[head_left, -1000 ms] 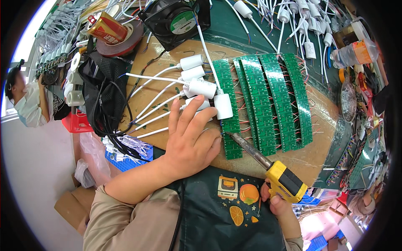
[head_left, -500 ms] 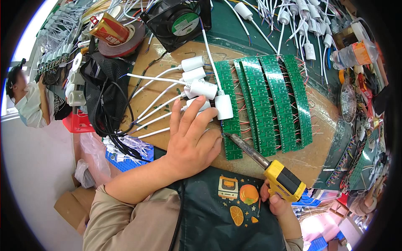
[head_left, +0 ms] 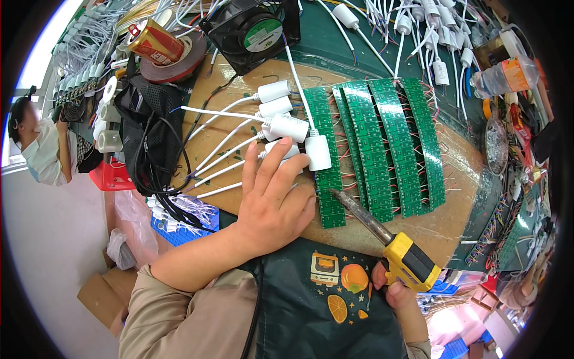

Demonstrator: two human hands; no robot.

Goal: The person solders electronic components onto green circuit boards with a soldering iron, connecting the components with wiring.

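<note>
My right hand grips a yellow-and-black soldering gun by its handle. Its metal barrel points up and left, and the tip is over the leftmost green circuit board strip. At that strip's left edge, my left hand has thumb and index finger drawn together; whatever is between them is hidden. Its other fingers reach over white cylindrical housings with cables. One white housing lies across the strip, its cable running upward. More green strips with red wires lie alongside to the right.
Everything rests on a brown board. A black fan, a red-gold can and a black mesh bag stand beyond. White cabled housings and a plastic bottle lie far right. A person sits at left.
The soldering gun has shifted slightly right, and its tip has moved from the strip's left edge beside my left fingertips farther onto the strip. My left hand stays nearly still.
</note>
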